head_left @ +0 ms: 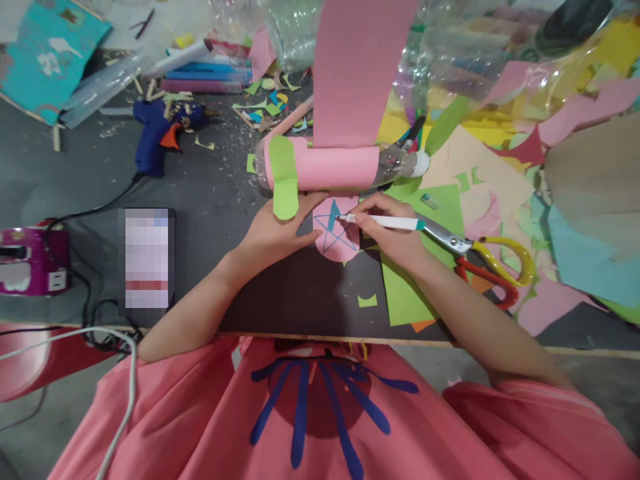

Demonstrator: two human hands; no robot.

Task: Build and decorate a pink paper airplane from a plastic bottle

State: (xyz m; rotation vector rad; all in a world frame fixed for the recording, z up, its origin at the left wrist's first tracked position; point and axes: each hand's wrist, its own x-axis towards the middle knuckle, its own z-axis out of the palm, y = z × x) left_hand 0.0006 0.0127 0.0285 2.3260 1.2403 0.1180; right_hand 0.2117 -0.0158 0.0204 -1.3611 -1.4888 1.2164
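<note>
The right hand [393,243] grasps a marker [390,222]; the left hand [277,230], fingers spread, touches the left edge of the pink tab [345,248], just near of the pink-wrapped bottle [340,167]. A nudge (round bottles roll easily) could make strokes overrun the star [333,217].

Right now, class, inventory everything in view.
star paper: 1, pink, centre
marker: 1, white, tip on star paper
bottle: 1, clear, beyond star paper
strip: 1, pink, top
scissors: 1, yellow and red handles, right
glue gun: 1, blue, upper left
device: 1, dark edges, left
outlet box: 1, purple, far left
board: 1, turquoise, top left
loose markers: several, mixed, upper left
plastic: amount unclear, transparent, top
paper scraps: many, mixed, mostly right
table: 1, dark, beneath
left grip: 1, bare, touching star paper
right grip: 1, bare, holding marker
</note>
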